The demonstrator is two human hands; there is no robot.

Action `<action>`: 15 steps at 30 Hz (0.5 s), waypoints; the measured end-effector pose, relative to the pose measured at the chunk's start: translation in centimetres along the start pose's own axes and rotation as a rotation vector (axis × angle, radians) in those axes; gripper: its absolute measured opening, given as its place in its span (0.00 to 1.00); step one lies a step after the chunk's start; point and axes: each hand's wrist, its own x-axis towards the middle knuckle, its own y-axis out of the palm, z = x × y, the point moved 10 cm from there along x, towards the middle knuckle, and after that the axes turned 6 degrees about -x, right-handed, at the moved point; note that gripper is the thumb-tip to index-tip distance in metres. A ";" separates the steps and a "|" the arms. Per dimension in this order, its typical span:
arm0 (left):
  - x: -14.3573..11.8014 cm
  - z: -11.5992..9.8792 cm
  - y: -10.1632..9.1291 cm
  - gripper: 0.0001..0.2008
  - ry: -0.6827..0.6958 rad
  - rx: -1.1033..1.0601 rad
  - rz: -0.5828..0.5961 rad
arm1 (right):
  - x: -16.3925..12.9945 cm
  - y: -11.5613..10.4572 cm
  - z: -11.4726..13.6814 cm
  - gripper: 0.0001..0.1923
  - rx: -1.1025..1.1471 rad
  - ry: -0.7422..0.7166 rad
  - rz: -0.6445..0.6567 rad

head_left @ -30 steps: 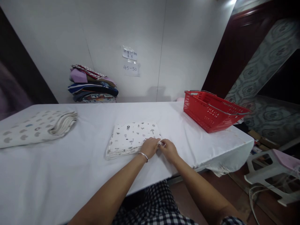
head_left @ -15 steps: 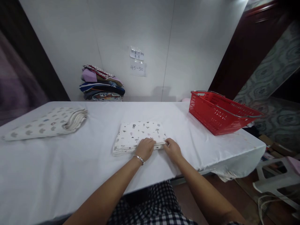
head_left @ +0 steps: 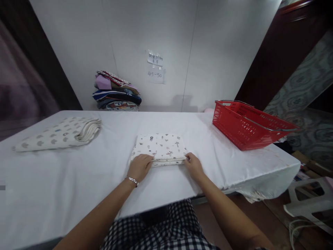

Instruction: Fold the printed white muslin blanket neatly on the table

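A folded white cloth with small grey and brown prints lies flat before me, its layers stacked along the near edge. My left hand, with a silver bracelet at the wrist, is closed at the cloth's near left part, fingertips on the top and thumb hidden. At the near right corner, my right hand pinches the layered edge between thumb and fingers. Further left on the table rests another folded white cloth with grey shapes, its layers curling at the right end.
A white-covered table stretches across the view. On its right stands a red plastic basket with metal handles. Against the back wall sits a pile of folded fabrics, beside paper labels. A white plastic stool stands on the floor at right.
My left hand has slid left along the near edge of the cloth, from its middle towards the left corner. My right hand stays at the right corner. The view has shifted slightly.
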 end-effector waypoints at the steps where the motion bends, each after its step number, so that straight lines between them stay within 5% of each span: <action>1: -0.2 0.4 -0.2 0.11 -0.013 0.003 0.001 | 0.0 0.0 0.1 0.07 -0.015 -0.003 0.003; 15: -0.8 1.3 -0.4 0.11 -0.055 0.052 0.035 | -0.1 0.5 0.1 0.10 -0.053 -0.045 0.015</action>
